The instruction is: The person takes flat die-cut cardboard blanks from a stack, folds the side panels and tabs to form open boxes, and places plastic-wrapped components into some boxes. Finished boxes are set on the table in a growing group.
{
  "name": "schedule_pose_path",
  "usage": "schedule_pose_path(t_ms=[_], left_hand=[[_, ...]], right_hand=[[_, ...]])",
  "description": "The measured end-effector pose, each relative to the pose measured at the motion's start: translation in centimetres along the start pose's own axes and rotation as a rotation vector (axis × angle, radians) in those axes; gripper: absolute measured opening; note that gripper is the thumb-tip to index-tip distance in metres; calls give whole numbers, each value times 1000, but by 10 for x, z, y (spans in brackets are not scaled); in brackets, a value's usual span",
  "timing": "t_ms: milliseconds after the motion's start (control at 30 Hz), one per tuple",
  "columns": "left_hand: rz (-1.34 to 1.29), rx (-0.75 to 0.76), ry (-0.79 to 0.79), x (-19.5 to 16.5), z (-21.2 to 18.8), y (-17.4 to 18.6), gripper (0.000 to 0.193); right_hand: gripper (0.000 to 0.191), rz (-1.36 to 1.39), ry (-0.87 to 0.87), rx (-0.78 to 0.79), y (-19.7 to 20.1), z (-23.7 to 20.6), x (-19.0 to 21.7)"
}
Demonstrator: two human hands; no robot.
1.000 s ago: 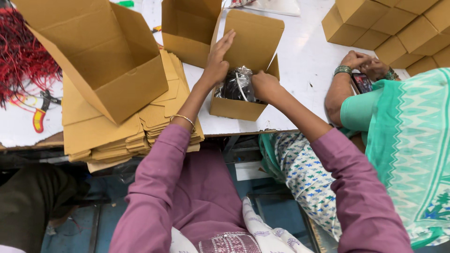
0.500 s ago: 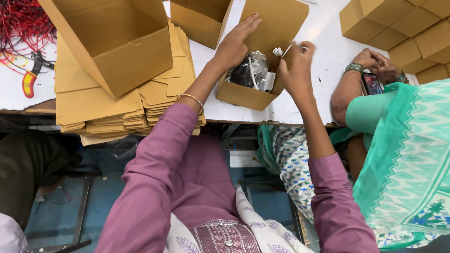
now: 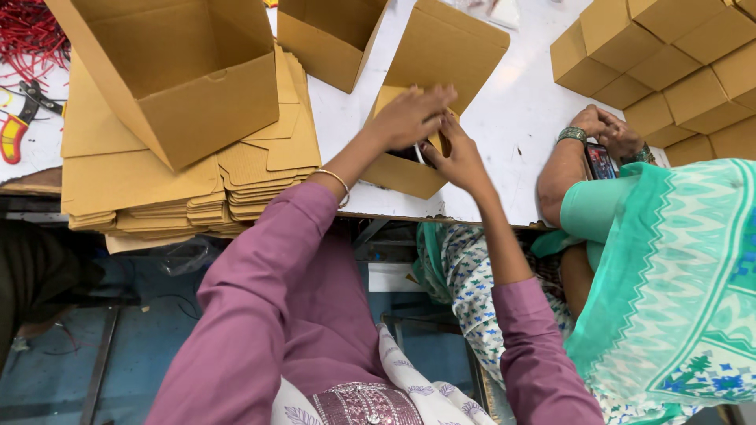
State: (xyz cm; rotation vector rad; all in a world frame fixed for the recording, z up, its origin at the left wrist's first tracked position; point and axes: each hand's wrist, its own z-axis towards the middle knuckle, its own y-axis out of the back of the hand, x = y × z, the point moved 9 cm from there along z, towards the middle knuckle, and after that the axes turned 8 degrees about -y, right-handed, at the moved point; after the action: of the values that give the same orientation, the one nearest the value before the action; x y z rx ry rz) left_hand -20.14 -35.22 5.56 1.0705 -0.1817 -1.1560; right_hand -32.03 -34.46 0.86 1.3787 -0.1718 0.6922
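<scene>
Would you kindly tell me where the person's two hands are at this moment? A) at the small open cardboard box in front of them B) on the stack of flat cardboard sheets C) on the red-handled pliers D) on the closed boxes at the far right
A: the left hand and right hand both rest on the flaps of the small open cardboard box.

Plain brown is seen on the small cardboard box (image 3: 409, 169) and the flat cartons (image 3: 142, 189); the desk (image 3: 520, 142) is white, the sleeves (image 3: 260, 291) mauve, the co-worker's garment (image 3: 677, 275) turquoise with zigzags.
</scene>
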Motion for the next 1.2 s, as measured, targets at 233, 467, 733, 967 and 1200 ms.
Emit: schedule_pose_path(t_ms=[233, 467, 733, 967, 1200], left_hand=[[119, 268, 27, -3, -5, -23, 60], [189, 273, 11, -8, -9, -24, 59], [-32, 44, 86, -11, -22, 0, 41], [-647, -59, 86, 9, -51, 20, 45], [-1106, -152, 14, 27, -76, 23, 47]], right_hand=[[31, 385, -166, 43, 43, 37, -45], [34, 863, 126, -150, 98, 65, 1], [38, 944, 150, -51, 81, 20, 15], [31, 569, 79, -9, 63, -1, 18], [45, 437, 95, 255, 32, -20, 44]])
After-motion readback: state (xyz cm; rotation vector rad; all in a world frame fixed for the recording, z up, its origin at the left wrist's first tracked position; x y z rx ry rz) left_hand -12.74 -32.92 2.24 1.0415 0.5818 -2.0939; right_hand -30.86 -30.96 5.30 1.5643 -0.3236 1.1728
